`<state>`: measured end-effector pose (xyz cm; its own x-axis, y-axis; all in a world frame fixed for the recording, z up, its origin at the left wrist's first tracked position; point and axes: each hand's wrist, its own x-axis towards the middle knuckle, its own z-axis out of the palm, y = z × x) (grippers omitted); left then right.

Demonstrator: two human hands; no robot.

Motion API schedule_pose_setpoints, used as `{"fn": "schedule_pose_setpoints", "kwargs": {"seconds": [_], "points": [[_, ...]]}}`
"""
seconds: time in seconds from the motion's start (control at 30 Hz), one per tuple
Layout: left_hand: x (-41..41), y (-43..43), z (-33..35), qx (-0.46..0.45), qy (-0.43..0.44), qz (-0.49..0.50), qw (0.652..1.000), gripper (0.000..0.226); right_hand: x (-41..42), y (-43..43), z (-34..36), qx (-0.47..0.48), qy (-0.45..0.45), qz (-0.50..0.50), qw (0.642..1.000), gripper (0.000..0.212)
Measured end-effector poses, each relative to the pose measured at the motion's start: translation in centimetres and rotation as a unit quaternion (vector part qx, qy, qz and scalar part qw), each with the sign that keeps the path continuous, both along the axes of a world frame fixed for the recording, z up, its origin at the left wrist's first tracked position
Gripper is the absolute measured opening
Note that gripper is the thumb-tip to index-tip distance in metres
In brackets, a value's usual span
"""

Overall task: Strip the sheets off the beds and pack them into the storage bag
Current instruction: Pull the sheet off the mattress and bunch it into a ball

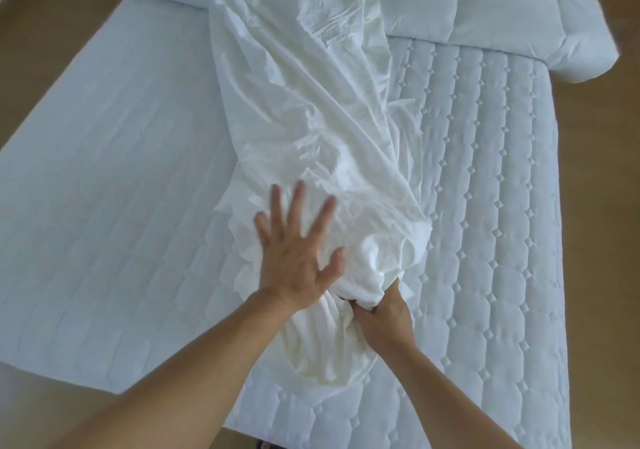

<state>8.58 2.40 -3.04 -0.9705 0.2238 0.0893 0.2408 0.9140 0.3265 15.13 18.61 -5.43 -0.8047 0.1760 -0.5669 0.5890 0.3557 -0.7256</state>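
I am seeing the sheet [311,112] lying bunched into a long, creased band that is running diagonally across the mattress [485,206], from under the duvet [485,8] at the far end down to the near edge. Its near end is gathering into a tight knot of folds between the two hands.

The right grip [382,313] is clenching that knot: its fingers are curling fully round a thick wad of cloth, knuckles turned up, with the cloth spilling out both above and below the fist. The left grip [294,258] is spread wide, palm down, resting flat on the sheet just beside the right one. Its fingers [298,199] are pointing straight away from me and fanning apart, the thumb angling toward the wad.

Both forearms are bare and reaching in from the near edge, the left coming from low on the left at a slant, the right from the lower right.

The mattress is showing diamond quilting on the right, and a smoother quilted pad [104,171] is covering the left. Tan floor [606,171] is showing on both sides of the bed.
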Motion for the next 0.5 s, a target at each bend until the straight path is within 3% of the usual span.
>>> {"fn": "schedule_pose_setpoints", "kwargs": {"seconds": [0.1, 0.2, 0.37, 0.5], "points": [[-0.4, 0.4, -1.2, -0.102, -0.155, -0.067, 0.980, 0.066, -0.4, 1.2, 0.7, -0.042, 0.019, -0.029, 0.999, 0.076], [1.0, 0.1, -2.5, -0.090, -0.177, -0.030, 0.980, 0.068, -1.0, 0.9, 2.4, -0.002, 0.126, -0.134, 0.983, 0.080], [2.0, 0.5, -3.0, -0.094, -0.206, -0.027, 0.974, 0.073, -3.9, -1.2, 3.4, 0.257, 0.215, -0.083, 0.939, 0.070], [2.6, 1.0, -3.3, -0.124, -0.214, -0.040, 0.968, 0.066, -6.1, -0.7, 1.4, 0.328, 0.273, -0.036, 0.904, 0.064]]}}
